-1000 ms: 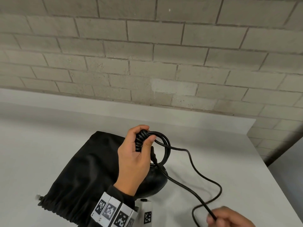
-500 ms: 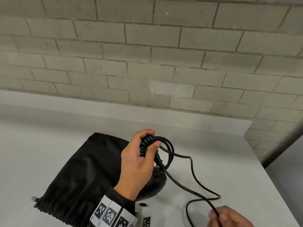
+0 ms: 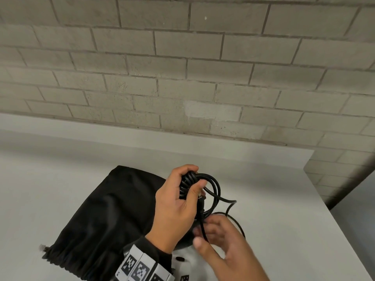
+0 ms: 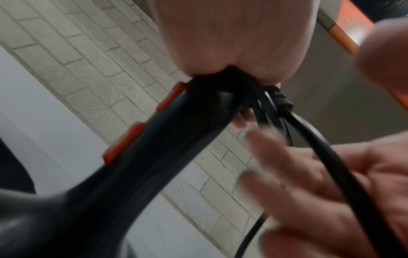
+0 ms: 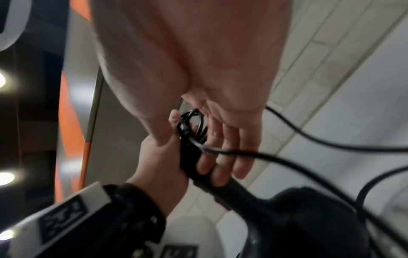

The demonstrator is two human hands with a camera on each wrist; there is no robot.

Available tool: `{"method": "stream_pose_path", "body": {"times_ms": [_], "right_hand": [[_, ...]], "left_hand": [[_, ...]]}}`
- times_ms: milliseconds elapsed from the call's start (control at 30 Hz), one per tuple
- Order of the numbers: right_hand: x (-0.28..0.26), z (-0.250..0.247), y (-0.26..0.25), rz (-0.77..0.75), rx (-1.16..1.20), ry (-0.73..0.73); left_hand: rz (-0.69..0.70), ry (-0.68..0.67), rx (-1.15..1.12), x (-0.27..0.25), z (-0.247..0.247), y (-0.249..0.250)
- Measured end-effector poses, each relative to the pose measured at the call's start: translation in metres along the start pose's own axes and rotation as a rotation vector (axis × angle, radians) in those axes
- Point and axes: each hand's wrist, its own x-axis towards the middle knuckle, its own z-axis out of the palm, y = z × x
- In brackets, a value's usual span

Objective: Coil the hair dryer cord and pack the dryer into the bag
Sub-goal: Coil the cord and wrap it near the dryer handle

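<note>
The right hand [image 3: 223, 242] has come up from the table edge, fingers loosely spread with the cord [image 3: 215, 191] running across them, feeding another loop to the left hand [image 3: 174, 207], which clamps coils against the hair dryer [image 4: 123, 174] handle above the black drawstring bag [image 3: 105, 216].

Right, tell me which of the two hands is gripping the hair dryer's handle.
The left hand: it grips the black hair dryer handle and coiled black cord. The right hand only touches the cord's loose strand.
</note>
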Motion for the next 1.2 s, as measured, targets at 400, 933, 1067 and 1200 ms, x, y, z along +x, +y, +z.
{"method": "stream_pose_path", "body": {"times_ms": [400, 933, 1067, 1200], "right_hand": [[-0.012, -0.044, 0.016, 0.241, -0.347, -0.155], [0.029, -0.030, -0.022, -0.234, -0.532, 0.237], [0.031, -0.039, -0.049, -0.477, -0.492, 0.367], [0.035, -0.040, -0.071, -0.550, -0.399, 0.427]], "left_hand": [[-0.072, 0.047, -0.058, 0.012, -0.018, -0.007], [0.003, -0.052, -0.095, 0.010, -0.011, -0.008], [-0.009, -0.076, -0.112, 0.010, -0.014, -0.010], [-0.004, -0.130, -0.128, 0.009, -0.012, -0.007]]}}
